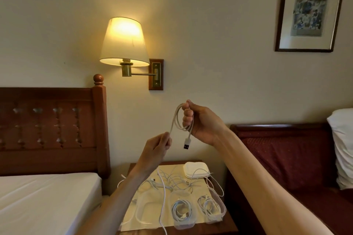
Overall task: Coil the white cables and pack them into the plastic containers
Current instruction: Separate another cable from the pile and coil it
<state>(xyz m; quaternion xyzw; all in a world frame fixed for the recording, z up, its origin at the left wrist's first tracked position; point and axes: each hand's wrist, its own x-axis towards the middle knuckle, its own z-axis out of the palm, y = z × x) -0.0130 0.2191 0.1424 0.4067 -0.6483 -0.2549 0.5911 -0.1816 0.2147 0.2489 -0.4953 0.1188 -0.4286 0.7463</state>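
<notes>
White cable [178,120] is up in the air, looped in the right hand [202,124], fingers [188,113] curled round the coil, while the left hand [158,146] pinches the free run below. Best to feed even loops and tuck the dangling plug [186,144], then lower it into an empty container [147,210] on the tabletop [210,230].

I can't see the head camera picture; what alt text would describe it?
Two hands coil a white cable in the air: the right hand grips the loops, the left hand pinches the strand. Below, a nightstand holds loose cables and containers.
</notes>
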